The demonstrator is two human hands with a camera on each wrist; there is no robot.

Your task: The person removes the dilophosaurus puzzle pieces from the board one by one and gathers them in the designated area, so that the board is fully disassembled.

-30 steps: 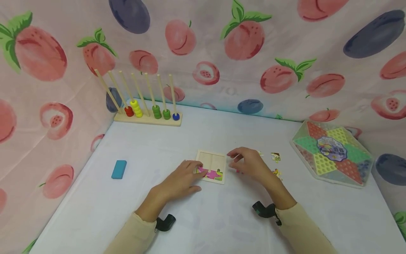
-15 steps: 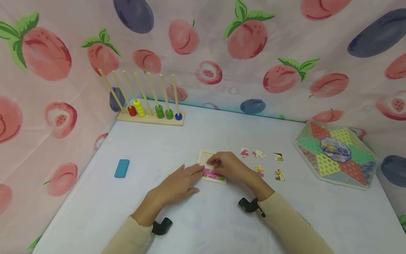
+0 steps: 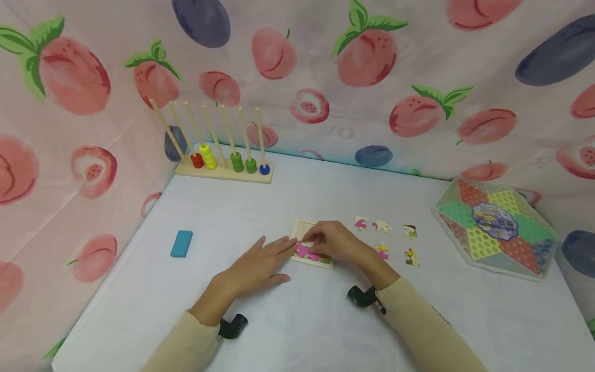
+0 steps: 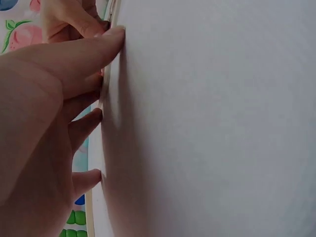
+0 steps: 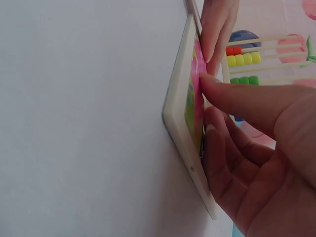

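Touching tray (image 3: 304, 226) edge: left hand (image 3: 254, 267); right hand (image 3: 338, 242) atop; 5 pieces (image 3: 382, 251) apart.

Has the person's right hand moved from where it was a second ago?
Yes, leftward: the right hand was just right of the wooden puzzle frame; now it reaches in over it.

I'm at a white table (image 3: 297, 325), seemingly a play corner, the room itself unclear: fruit-print cloth (image 3: 316, 57) hangs behind the puzzle tray (image 3: 303, 227), a bead stacker (image 3: 223, 173) stands behind it, leftward, a flat game box (image 3: 496, 228) lies to its right.
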